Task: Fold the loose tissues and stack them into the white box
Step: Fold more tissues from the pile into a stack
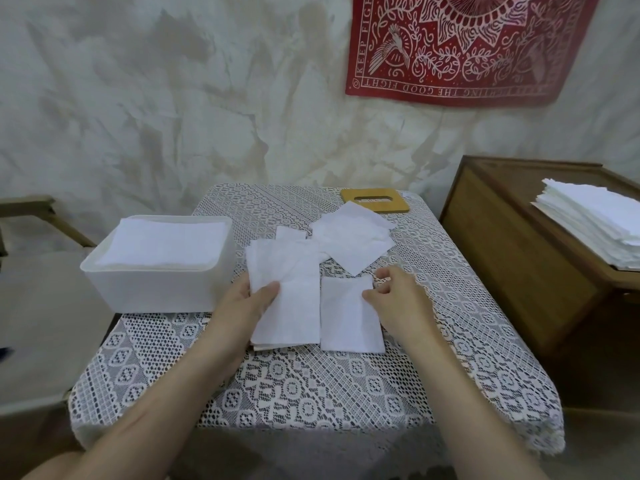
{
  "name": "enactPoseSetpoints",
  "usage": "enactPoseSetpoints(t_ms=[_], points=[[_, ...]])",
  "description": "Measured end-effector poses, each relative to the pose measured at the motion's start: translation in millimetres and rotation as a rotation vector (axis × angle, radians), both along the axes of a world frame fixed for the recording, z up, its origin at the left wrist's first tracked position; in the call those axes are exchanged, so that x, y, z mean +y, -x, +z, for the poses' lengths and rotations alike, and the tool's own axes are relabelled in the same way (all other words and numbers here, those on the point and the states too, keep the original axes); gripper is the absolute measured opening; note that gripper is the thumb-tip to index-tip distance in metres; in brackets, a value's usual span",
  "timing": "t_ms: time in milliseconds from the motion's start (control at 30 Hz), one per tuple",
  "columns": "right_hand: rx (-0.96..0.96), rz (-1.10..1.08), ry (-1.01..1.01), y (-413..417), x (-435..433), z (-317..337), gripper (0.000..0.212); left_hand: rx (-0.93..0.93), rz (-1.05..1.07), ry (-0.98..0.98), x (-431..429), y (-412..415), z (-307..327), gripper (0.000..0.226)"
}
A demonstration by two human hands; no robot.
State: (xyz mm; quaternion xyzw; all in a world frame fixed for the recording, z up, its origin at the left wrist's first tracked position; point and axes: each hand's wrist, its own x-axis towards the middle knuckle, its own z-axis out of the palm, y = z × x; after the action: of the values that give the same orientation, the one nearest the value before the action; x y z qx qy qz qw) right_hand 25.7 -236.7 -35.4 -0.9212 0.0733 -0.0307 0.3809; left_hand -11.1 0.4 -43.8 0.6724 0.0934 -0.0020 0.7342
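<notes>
The white box (156, 275), left of centre, looks nearly full; the left hand (242, 301) pinches a folded stack (291, 313) under its thumb; the right hand (398, 297), fingers curled, touches a folded tissue (349, 320), grip unclear; loose tissues (353, 240) above centre remain unfolded.

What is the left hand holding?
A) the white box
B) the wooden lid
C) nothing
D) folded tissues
D: the left hand grips the folded tissues at their edge, with its thumb pressed on top.
</notes>
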Motion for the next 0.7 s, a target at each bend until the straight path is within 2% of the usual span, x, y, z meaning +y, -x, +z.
enactPoseSetpoints(t_ms=[67,167,233,367,433,500,600,700], points=[[0.035,-0.006,-0.065,-0.6,2.0,2.0,0.045,0.002,0.002,0.0,-0.6,0.1,0.5,0.019],[0.091,-0.008,-0.174,-2.6,3.6,1.9,0.03,0.003,0.007,-0.001,-1.3,0.5,0.9,0.019],[0.084,0.028,-0.195,-1.0,4.3,-0.6,0.034,0.002,0.005,-0.008,-1.6,1.1,1.5,0.018],[-0.026,0.082,-0.042,0.2,1.2,2.7,0.041,0.002,0.0,-0.003,-2.3,2.9,3.6,0.017],[-0.12,0.141,-0.073,1.8,-1.6,10.7,0.043,0.004,0.005,0.01,-2.5,3.5,4.3,0.017],[-0.16,0.187,-0.303,5.7,-4.9,23.2,0.045,0.01,0.013,0.026,-3.5,3.4,5.4,0.02],[-0.116,0.236,-0.718,16.7,-5.8,41.9,0.014,0.015,0.016,0.059,-5.9,4.2,6.9,0.024],[-0.044,0.303,-0.853,23.5,6.2,45.9,0.011,0.019,-0.013,0.101,-11.2,7.2,7.7,0.024]])
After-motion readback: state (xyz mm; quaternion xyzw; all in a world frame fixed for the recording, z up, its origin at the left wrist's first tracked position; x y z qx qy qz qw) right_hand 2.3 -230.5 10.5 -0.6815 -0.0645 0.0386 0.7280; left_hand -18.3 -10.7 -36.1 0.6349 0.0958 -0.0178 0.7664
